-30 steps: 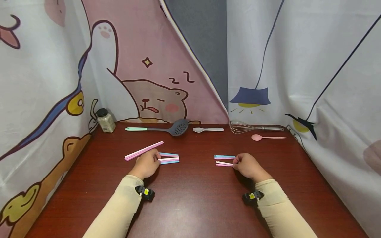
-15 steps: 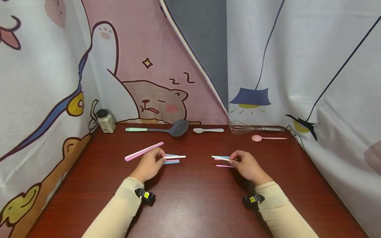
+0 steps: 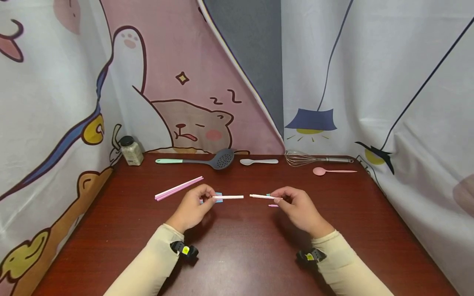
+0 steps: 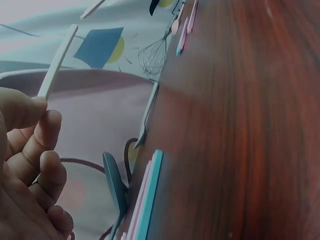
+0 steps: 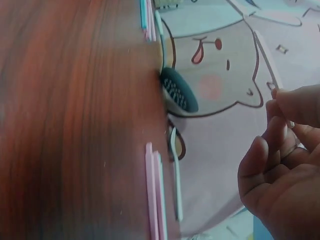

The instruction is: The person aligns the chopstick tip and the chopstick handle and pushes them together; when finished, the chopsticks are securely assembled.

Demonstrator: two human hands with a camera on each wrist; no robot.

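My left hand [image 3: 192, 209] pinches a slim white chopstick piece [image 3: 233, 197] between thumb and fingers, its free end pointing right. Facing it, my right hand [image 3: 301, 209] pinches another white chopstick piece [image 3: 261, 196], whose narrower tip points left. A small gap separates the two ends. Both pieces are held above the table, as the left wrist view shows with the left piece [image 4: 59, 60] and the right wrist view with the right one [image 5: 269, 60]. Blue and pink pieces [image 4: 150, 200] lie behind my left hand, partly hidden. More pink and blue pieces [image 5: 151, 190] lie by my right hand.
Long pink chopsticks [image 3: 179, 189] lie at the left of the brown table [image 3: 237, 255]. Along the back are a black-lidded jar [image 3: 132, 152], a slotted skimmer [image 3: 222, 159], a white spoon [image 3: 259, 161], a whisk [image 3: 318, 159] and a pink spoon [image 3: 333, 171]. Printed curtains hang behind.
Both hands have lifted a white chopstick piece off the table. They have moved toward each other, bringing the ends of the two pieces close together.
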